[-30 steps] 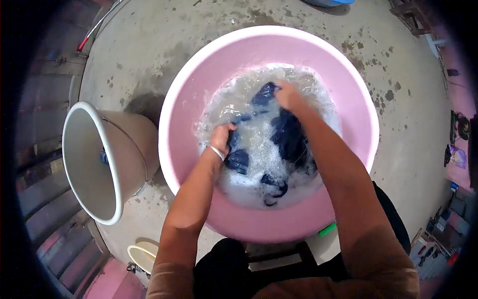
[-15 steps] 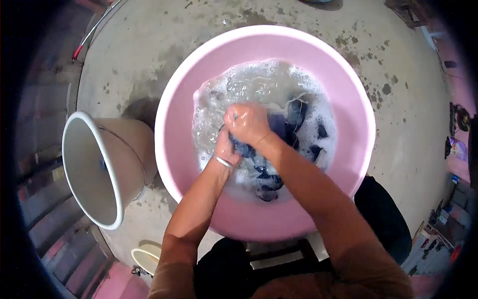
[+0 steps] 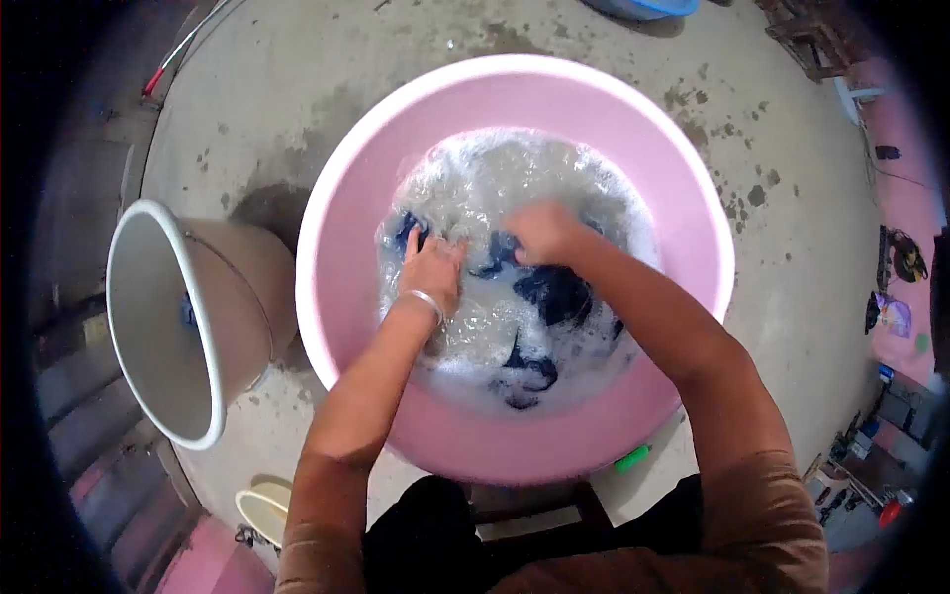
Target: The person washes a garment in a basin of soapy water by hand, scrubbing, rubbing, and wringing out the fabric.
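A large pink basin (image 3: 515, 445) holds sudsy grey water with dark blue wet cloth (image 3: 556, 295) partly sunk in it. My right hand (image 3: 546, 233), slightly blurred, is closed in a fist on a dark blue piece of the cloth (image 3: 501, 249) near the middle of the water. To its left, my left hand (image 3: 433, 272) has its fingers stretched and apart at the surface, wearing a pale bracelet (image 3: 427, 303). Another bit of blue cloth (image 3: 410, 230) shows by its fingertips. Foam and murky water hide how far the cloth extends.
A beige bucket (image 3: 242, 297) lies tipped beside the basin on the left. A small cream bowl (image 3: 259, 510) sits at lower left, a green brush-like thing (image 3: 631, 458) by the basin's front, and a blue basin (image 3: 643, 8) at the top edge.
My hands were together over the bunched cloth; now they are apart, the left further left and opened, the right shifted right. The cloth has spread out lower in the water.
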`<state>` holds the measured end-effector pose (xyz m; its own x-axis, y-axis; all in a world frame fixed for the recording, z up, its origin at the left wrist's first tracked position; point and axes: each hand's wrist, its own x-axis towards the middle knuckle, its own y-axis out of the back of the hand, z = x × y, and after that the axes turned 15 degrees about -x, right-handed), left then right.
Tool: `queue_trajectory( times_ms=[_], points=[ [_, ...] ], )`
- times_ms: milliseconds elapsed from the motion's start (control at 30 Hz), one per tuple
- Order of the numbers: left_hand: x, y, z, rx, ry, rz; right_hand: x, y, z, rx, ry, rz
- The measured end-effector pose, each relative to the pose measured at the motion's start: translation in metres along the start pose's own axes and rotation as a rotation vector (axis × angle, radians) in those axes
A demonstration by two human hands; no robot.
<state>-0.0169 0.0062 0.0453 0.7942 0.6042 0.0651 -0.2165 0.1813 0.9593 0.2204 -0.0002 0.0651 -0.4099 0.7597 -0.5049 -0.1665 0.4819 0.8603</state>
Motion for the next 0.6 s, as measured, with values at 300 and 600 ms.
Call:
queue_trajectory(
  times_ms=[300, 600],
  points=[
    [0.03, -0.004, -0.025, -1.293, 1.01, 0.411, 0.019, 0.004, -0.012, 0.97, -0.445, 0.546],
    [0.016, 0.005, -0.004, -2.533, 1.035, 0.227, -0.001, 0.054, -0.15, 0.612, -0.364, 0.866]
  ],
)
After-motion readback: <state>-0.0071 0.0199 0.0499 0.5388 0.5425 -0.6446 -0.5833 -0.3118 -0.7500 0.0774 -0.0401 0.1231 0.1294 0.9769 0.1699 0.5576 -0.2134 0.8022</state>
